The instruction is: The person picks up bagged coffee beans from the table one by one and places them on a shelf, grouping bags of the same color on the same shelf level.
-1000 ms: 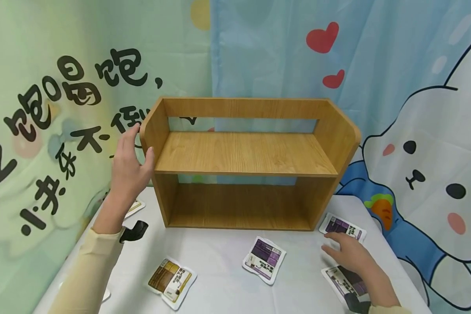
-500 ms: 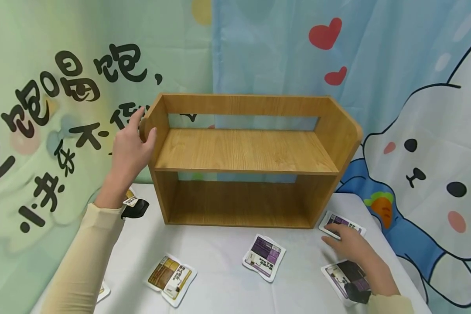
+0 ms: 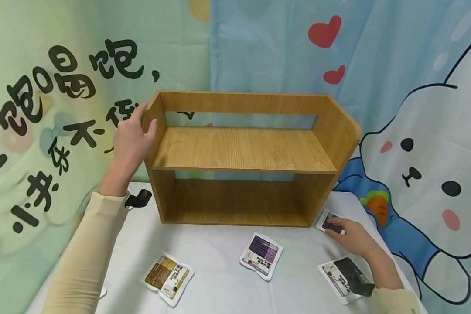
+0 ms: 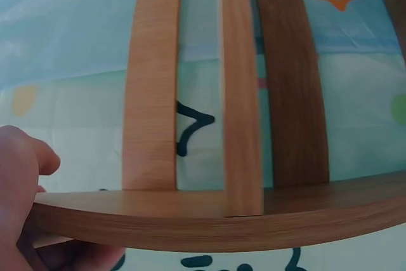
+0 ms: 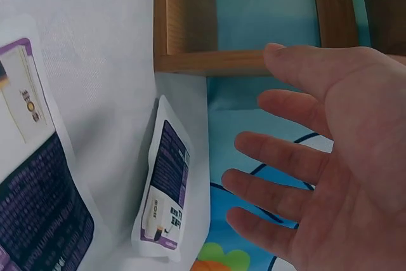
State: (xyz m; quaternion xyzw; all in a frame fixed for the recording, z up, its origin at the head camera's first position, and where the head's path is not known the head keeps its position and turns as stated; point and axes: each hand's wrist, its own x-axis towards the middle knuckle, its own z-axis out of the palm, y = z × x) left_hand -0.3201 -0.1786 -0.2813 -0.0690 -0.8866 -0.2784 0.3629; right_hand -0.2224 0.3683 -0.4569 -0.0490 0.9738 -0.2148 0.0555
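1. wooden two-tier bookshelf [image 3: 245,148] stands upright on the white tablecloth [image 3: 212,257], straight ahead in my head feed, its long axis running left to right between the two hands.
2. nearer of the pair is my left hand [image 3: 131,137], at the upper front of the left side panel [image 4: 158,230]. the left wrist feed puts the thumb on the inner side and fingers on the outer; from here i cannot tell whether they clamp the wood.
3. my right hand [image 3: 355,239] hangs lower, outside the right side panel [image 3: 339,139], fingers and thumb spread, holding nothing. its thumb tip overlaps that panel's edge in the wrist feed, but i can't confirm contact.
4. a purple-printed pouch [image 5: 166,185] lies just beside the bookshelf's right front corner. the right fingertips cover part of it from above, yet look apart from it at the wrist.
5. i judge the key relation to be this uneven bracket: left hand high and close, right hand low, with the bookshelf lying to its left.
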